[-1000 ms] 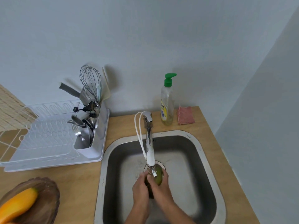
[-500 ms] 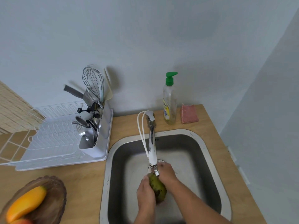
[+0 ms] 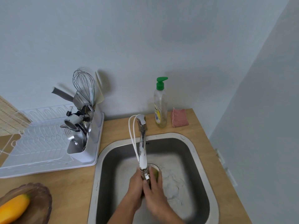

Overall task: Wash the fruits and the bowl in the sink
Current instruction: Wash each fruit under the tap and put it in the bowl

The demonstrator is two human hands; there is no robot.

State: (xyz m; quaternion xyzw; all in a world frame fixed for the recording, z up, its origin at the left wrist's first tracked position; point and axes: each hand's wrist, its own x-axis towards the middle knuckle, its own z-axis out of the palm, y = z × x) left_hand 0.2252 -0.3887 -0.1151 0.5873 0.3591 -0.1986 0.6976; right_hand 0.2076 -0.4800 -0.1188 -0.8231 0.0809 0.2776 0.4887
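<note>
Green fruit (image 3: 156,173) right under the tap (image 3: 143,152) spout, over the drain, down in the sink (image 3: 200,159), and only a sliver of it shows between the hands. Left hand (image 3: 135,185) cupped against its near left side, right hand (image 3: 152,189) wrapped over the top and right, fingers curled close around it. Both hands closed on the fruit, pressed together, a little blurred. Water itself is hard to make out, so whether the tap runs I cannot tell.

This looks like the rubbing step on one fruit, with plenty of the job still ahead. Off to the lower left on the worktop (image 3: 77,188), well apart from the sink, sits the brown bowl (image 3: 43,199) with a yellow fruit (image 3: 14,207) lying in it, untouched by either hand.

Next move, I'd judge: finish the rinse, set the green fruit somewhere clean, then reach left for the yellow one. A wet fruit is slippery, so a firm grip matters. Soap bottle (image 3: 160,104) and pink sponge (image 3: 180,118) wait behind the sink for the bowl.
</note>
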